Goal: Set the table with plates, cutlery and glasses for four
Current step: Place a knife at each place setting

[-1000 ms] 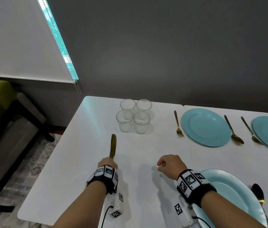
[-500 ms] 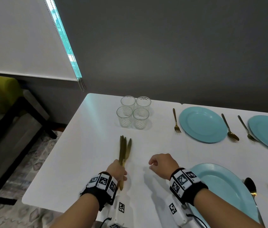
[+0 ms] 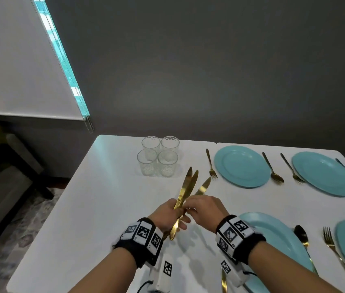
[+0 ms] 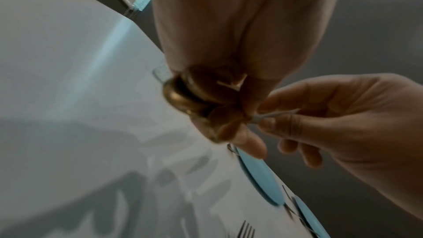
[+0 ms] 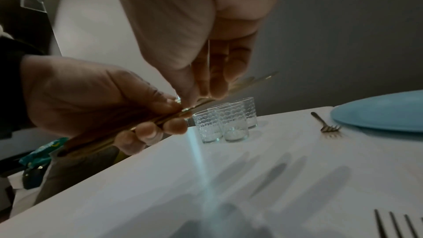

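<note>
L hand (image 3: 168, 214) grips knives (image 3: 186, 187) — R hand (image 3: 204, 210) pinches 1 (gold).

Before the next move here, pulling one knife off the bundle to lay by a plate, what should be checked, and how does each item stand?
1. Left hand grips the knives by the handles: ok.
2. Right hand pinches a single knife: cannot tell, fingers hide it.
3. Blades are apart from the glasses: ok.
4. Free table beside the near plate: ok.
5. Far plate already has fork and spoon: ok.
</note>
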A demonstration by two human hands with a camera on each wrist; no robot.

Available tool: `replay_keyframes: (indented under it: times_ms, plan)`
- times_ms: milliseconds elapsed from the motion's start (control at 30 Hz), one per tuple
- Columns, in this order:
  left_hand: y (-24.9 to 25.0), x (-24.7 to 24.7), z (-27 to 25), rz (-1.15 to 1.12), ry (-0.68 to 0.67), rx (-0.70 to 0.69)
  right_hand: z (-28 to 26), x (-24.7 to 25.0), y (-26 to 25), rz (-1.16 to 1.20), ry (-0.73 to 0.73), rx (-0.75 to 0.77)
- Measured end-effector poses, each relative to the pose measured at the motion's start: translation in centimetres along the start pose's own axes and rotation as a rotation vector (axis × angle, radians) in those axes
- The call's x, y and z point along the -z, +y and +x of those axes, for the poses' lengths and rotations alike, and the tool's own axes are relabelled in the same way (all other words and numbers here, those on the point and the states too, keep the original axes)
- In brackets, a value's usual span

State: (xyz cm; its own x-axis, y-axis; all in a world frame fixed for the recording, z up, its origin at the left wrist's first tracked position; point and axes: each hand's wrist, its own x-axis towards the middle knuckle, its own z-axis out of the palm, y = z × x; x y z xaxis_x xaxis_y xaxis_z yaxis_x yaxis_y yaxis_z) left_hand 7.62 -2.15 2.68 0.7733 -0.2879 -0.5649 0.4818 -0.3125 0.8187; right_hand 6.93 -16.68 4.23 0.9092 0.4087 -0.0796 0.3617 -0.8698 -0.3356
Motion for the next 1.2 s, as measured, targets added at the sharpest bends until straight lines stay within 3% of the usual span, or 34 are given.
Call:
replay_keyframes:
  times_ms: [400, 533, 633, 700, 833, 1000, 1100, 1133, 1200]
  plan:
    - [3.5, -1.2, 2.7, 0.199, -0.027, -0.039, 2.1, 1.7, 3.8, -0.226, -0.209, -0.069]
    - [4.8, -0.2, 4.6, 0.292, 0.178, -0.134, 4.2, 2.6, 5.8, -0.117, -0.265, -0.239]
    - [6.4, 1.7, 6.1, 0.214, 0.327, -0.207, 5.9, 3.2, 8.2, -0.027, -0.268, -0.426]
    - [7.6, 2.8, 6.9, 0.110, 0.367, -0.213, 7.5, 3.1, 10.0, 0.055, -0.242, -0.563]
    - [9.1, 3.9, 8.2, 0.049, 0.364, -0.231, 11.5, 2.1, 12.1, 0.096, -0.341, -0.799]
    - [10.1, 4.6, 9.3, 0.055, 0.334, -0.229, 15.3, -0.2, 13.9, 0.490, -0.195, -0.960]
    - [9.9, 5.2, 9.9, 0.019, 0.343, -0.207, 16.8, -1.3, 13.8, 0.497, -0.139, -0.948]
    - [9.8, 5.3, 10.0, 0.009, 0.349, -0.200, 17.0, -1.4, 13.8, 0.614, -0.074, -0.996]
    - [9.6, 5.6, 10.4, -0.003, 0.359, -0.189, 17.8, -1.9, 13.8, 0.551, -0.066, -0.966]
